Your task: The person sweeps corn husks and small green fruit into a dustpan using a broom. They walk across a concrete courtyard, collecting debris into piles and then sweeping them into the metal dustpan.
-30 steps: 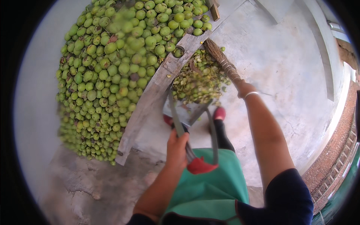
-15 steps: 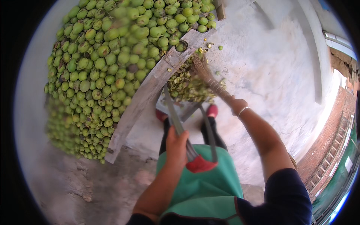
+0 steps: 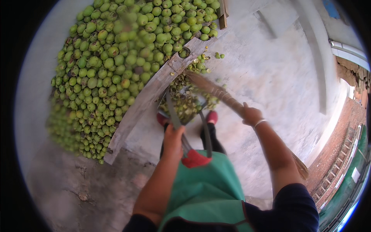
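My left hand (image 3: 173, 141) is closed around the grey frame handle of a dustpan (image 3: 170, 101), above the red wrapping (image 3: 196, 159) at the handle's top. Green and brown peel scraps (image 3: 186, 101) lie in the pan and heap up at its far edge. In my closed right hand (image 3: 252, 115) is the handle of a straw broom (image 3: 226, 96). Its blurred bristles press among the scraps beside a wooden plank (image 3: 141, 101). The broom's far end sticks out behind my right forearm.
A large heap of round green fruits (image 3: 104, 77) fills the left, held back by the plank. A few small green fruits (image 3: 219, 55) lie loose on the pale concrete floor (image 3: 266, 73). My red shoes (image 3: 211, 116) stand just behind the pan. A ladder (image 3: 334, 162) shows at the far right.
The broom's bristles have swept left and nearer, toward the plank and pan. More scraps now cover the pan's floor, which showed partly bare before. Both hands keep their holds.
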`<state>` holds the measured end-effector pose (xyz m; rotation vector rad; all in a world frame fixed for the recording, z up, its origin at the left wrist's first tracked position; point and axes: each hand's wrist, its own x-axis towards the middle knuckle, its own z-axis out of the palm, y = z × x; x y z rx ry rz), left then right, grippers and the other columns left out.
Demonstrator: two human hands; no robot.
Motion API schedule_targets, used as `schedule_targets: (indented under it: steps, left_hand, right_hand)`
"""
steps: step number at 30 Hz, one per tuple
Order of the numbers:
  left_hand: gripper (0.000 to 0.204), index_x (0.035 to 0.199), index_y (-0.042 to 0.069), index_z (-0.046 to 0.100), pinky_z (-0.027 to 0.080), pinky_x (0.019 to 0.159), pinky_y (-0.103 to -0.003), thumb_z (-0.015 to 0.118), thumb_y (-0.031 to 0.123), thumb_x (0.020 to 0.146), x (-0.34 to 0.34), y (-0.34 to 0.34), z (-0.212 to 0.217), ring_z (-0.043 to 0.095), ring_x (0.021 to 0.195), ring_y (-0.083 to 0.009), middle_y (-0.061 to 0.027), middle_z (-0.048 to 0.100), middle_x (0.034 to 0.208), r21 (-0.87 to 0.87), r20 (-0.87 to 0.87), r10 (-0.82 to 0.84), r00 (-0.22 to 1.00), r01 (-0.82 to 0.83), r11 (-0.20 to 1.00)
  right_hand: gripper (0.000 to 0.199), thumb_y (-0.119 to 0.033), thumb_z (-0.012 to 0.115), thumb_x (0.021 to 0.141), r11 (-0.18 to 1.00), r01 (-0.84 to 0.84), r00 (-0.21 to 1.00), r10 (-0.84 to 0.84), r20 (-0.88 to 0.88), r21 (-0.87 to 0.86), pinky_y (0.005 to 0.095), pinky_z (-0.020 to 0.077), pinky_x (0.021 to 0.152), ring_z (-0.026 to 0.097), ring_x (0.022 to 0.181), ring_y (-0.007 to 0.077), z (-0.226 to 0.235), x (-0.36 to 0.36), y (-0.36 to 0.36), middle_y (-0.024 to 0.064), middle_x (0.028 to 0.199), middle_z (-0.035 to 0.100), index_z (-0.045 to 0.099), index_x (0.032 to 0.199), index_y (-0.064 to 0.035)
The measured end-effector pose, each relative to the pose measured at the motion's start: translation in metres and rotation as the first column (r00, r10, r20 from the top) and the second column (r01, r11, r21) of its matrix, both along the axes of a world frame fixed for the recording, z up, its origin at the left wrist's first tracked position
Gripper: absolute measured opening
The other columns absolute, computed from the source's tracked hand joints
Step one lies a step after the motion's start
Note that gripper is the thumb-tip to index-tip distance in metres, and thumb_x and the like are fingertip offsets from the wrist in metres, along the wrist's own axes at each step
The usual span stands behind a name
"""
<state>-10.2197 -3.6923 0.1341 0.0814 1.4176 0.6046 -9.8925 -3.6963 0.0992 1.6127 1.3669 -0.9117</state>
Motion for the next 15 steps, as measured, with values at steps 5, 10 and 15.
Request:
schedule_targets:
  steps: [5, 10, 15]
  left_hand:
    - [0.012, 0.092, 0.009, 0.048, 0.046, 0.056, -0.03, 0.053, 0.014, 0.083, 0.004, -0.002, 0.031, 0.051, 0.061, -0.0141, -0.0019, 0.048, 0.072, -0.084, 0.204, 0.18, 0.962, -0.166, 0.983]
    - [0.009, 0.09, 0.005, 0.045, 0.048, 0.061, -0.032, 0.05, 0.011, 0.085, 0.008, -0.007, 0.07, 0.054, 0.066, -0.0162, -0.0064, 0.051, 0.075, -0.088, 0.205, -0.018, 0.979, 0.037, 0.995]
    - [0.008, 0.089, 0.004, 0.044, 0.049, 0.056, -0.031, 0.049, 0.008, 0.084, 0.015, -0.014, 0.061, 0.054, 0.06, -0.0168, -0.0072, 0.051, 0.071, 0.014, 0.155, 0.008, 0.988, -0.01, 1.0]
  right_hand:
    - [0.077, -0.019, 0.067, 0.058, 0.943, 0.332, 0.943, -0.331, 0.01, -0.015, 0.0382, 0.0465, 0.079, 0.058, 0.091, 0.0345, 0.042, 0.117, 0.016, 0.022, 0.098, 0.059, 0.032, 0.123, 0.0021]
    - [0.08, -0.016, 0.064, 0.06, 0.913, 0.367, 0.93, -0.36, -0.07, 0.179, 0.039, 0.0475, 0.075, 0.059, 0.087, 0.0341, 0.002, 0.121, 0.04, 0.0227, 0.093, 0.059, 0.025, 0.127, 0.0015]
    - [0.08, -0.011, 0.053, 0.066, 0.964, 0.261, 0.965, -0.259, -0.045, 0.058, 0.0385, 0.0484, 0.072, 0.061, 0.082, 0.0355, 0.0, 0.025, 0.023, 0.0239, 0.085, 0.061, 0.01, 0.13, 0.0105]
